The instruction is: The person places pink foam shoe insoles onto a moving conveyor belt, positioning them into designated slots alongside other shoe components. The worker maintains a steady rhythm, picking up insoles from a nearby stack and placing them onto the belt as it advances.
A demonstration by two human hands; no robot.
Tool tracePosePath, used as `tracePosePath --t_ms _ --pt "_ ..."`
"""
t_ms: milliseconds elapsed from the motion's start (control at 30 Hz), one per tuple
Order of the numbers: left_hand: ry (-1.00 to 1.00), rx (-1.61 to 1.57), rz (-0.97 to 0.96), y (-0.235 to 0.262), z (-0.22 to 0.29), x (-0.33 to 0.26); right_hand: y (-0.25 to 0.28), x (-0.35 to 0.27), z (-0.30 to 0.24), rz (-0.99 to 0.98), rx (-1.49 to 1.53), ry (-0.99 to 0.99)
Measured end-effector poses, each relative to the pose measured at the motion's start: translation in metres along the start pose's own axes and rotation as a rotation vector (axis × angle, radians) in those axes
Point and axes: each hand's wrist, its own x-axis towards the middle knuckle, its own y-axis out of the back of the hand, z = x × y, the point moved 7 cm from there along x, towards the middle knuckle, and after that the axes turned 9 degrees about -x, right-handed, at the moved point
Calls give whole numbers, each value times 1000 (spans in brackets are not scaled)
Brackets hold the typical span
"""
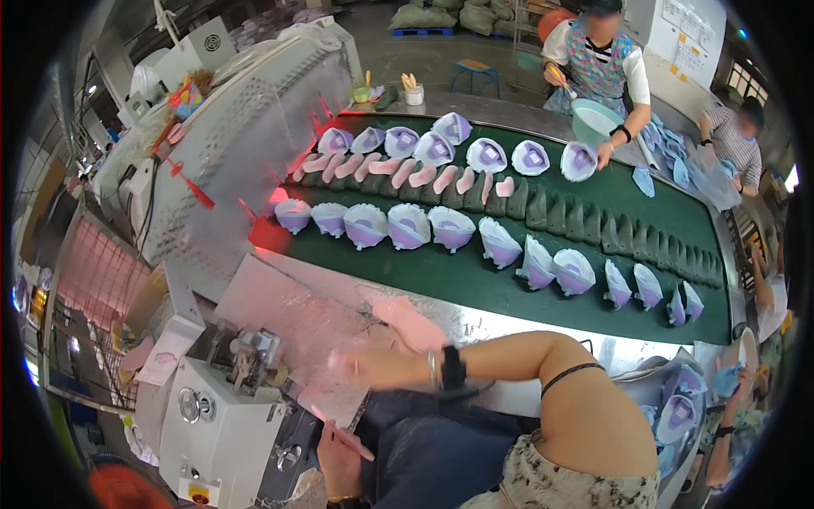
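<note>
My right hand [366, 366] reaches left across my lap, over a pale sheet [288, 314] on the metal bench. It is blurred by motion and wears a black wristband. A pink insole-shaped piece [411, 325] shows just above that wrist; whether the hand grips it is unclear. My left hand [337, 462] is low beside my knee, closed on a thin pink stick [343, 434]. Past the bench runs a green conveyor belt [475, 284] carrying a row of purple and white shoe uppers [409, 226].
A white machine [222, 416] stands at my lower left, with a large grey hood [254, 127] behind it. Dark lasts with pink insoles [424, 176] line the belt's middle. A person with a teal bowl [593, 120] works across the belt. Other people sit at the right.
</note>
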Motion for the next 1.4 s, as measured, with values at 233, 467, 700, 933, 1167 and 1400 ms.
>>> tracePosePath --t_ms 233,467,700,933,1167,1400 --pt "-200 151 -20 -4 24 -30 -74 -16 -46 -131 214 -413" --pt "-18 -48 177 73 17 -71 -44 69 14 148 244 -416" --pt "-20 -36 154 69 24 -81 -65 132 37 161 30 -319" --pt "0 -98 167 105 11 -82 -20 151 -7 402 -458 205" --pt "10 -109 256 99 19 -98 -92 179 52 95 219 -723" --pt "53 -51 136 51 15 -87 24 164 119 559 135 -515"
